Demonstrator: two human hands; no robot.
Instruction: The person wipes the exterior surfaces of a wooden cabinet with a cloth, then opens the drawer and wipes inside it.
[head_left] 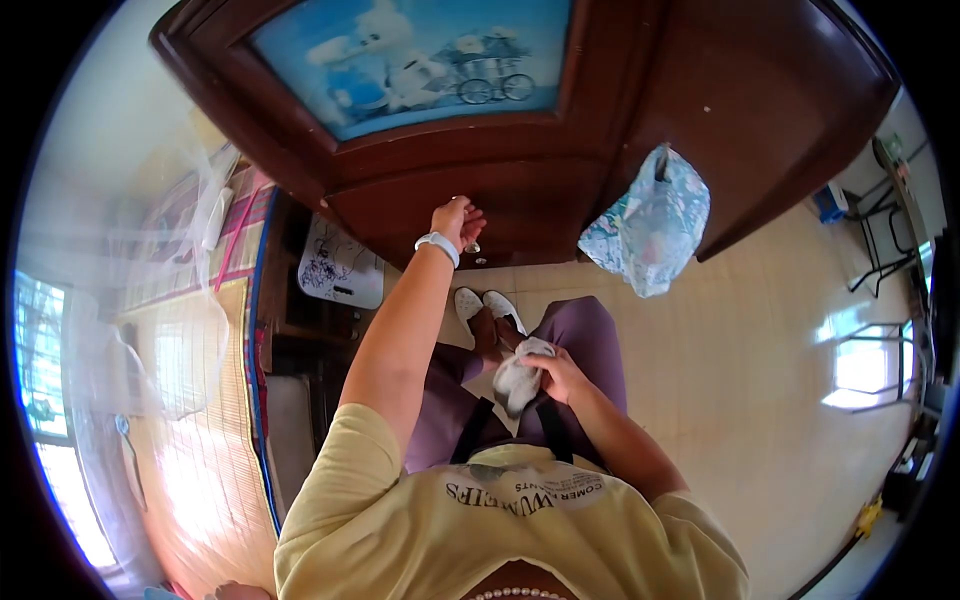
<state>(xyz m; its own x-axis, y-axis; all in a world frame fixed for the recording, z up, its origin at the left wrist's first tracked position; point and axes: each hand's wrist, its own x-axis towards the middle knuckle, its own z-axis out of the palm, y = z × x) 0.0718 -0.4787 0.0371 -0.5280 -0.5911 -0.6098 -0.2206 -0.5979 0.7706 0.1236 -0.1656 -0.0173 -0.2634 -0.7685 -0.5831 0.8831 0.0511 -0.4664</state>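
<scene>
My left hand (458, 222), with a white band on its wrist, is stretched forward to the lower front of a dark brown wooden cabinet (560, 215). Its fingers are curled and closed; what they hold, if anything, is hidden. A small shiny metal piece (473, 247) shows just below those fingers, too small to name. Close to my lap, my right hand (562, 377) grips a crumpled grey-white cloth (518, 380), which hangs down over my legs.
A blue floral plastic bag (650, 225) hangs at the cabinet's right side. On the left are a mat-covered bed (190, 400), a sheer net (160, 330) and a white scribbled board (340, 265). Chairs (875, 235) stand far right on the tiled floor (730, 400).
</scene>
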